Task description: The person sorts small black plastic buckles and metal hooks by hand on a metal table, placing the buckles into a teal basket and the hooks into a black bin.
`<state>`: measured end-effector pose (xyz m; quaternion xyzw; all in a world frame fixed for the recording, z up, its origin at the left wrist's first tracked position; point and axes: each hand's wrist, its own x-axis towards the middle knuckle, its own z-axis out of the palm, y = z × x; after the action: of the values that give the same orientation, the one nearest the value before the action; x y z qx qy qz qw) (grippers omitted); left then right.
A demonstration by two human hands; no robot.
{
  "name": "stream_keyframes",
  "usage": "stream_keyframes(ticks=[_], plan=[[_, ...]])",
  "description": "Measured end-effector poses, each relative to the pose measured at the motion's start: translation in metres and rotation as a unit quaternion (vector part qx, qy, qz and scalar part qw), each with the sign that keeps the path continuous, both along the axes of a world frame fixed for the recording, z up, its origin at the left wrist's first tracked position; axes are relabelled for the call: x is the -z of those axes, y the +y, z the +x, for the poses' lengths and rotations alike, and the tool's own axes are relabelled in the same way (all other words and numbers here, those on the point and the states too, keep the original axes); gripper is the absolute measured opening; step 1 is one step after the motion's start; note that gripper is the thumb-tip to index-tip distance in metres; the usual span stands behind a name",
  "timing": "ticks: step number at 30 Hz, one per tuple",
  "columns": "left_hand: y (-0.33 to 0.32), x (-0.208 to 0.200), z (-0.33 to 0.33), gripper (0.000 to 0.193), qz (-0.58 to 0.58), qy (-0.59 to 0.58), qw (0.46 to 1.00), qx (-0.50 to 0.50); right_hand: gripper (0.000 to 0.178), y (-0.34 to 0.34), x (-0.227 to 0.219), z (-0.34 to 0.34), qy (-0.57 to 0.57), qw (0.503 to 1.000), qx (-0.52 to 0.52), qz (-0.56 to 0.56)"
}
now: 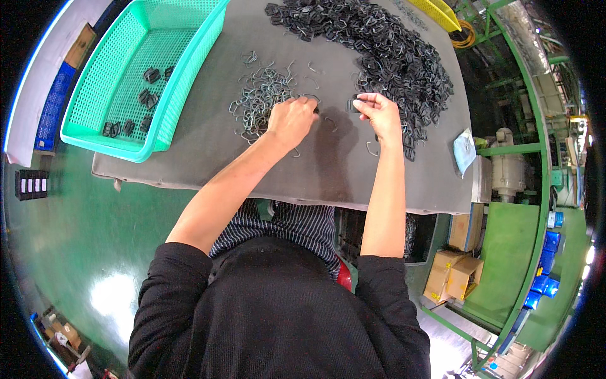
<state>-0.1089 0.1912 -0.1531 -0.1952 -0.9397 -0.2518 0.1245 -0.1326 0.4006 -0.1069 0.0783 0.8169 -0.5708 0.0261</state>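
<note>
My right hand (380, 115) pinches a small black plastic buckle (354, 103) between thumb and forefinger, above the grey-topped table (252, 169). To its left, my left hand (291, 120) is closed, with its fingertips drawn together at the right edge of a heap of bent metal wire hooks (260, 88). A curved wire shows by those fingertips, but whether they grip it is hidden. A few single hooks lie between and around the hands. Beyond my right hand spreads a large pile of black plastic buckles (404, 66).
A mint-green plastic basket (169, 107) with several black pieces inside stands on the table's left. At the right edge lies a light-blue packet (464, 151); a yellow tray (440, 14) is at the far right. Cardboard boxes (451, 276) and green metal framing (512, 150) stand to the right.
</note>
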Motion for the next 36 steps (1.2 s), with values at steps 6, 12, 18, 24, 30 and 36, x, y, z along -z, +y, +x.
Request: stream_keyframes(ticks=[6, 12, 18, 24, 30, 36], plan=[[-0.015, -0.021, -0.003, 0.024, 0.491, -0.330, 0.804, -0.067, 0.024, -0.030, -0.047, 0.028, 0.051, 0.993, -0.037, -0.095], [-0.028, -0.053, 0.019, 0.016, 0.840, -0.454, 0.277, -0.110, 0.051, -0.070, 0.004, 0.023, 0.262, 0.949, -0.014, 0.175], [-0.131, -0.131, 0.042, 0.014, 0.772, -0.229, 0.593, 0.004, 0.069, -0.104, 0.072, -0.027, 0.211, 0.887, -0.068, 0.405], [-0.242, -0.160, 0.048, 0.022, 0.023, 0.075, 0.948, -0.310, 0.057, -0.180, 0.058, -0.101, 0.248, 0.883, -0.266, 0.297], [-0.137, -0.117, 0.090, 0.037, 0.093, 0.129, 0.980, -0.117, 0.050, -0.180, 0.050, -0.094, 0.251, 0.808, -0.482, 0.228], [-0.105, -0.014, 0.100, 0.117, -0.019, -0.062, 0.992, -0.107, 0.045, -0.131, 0.034, -0.014, 0.254, 0.836, -0.465, 0.143]])
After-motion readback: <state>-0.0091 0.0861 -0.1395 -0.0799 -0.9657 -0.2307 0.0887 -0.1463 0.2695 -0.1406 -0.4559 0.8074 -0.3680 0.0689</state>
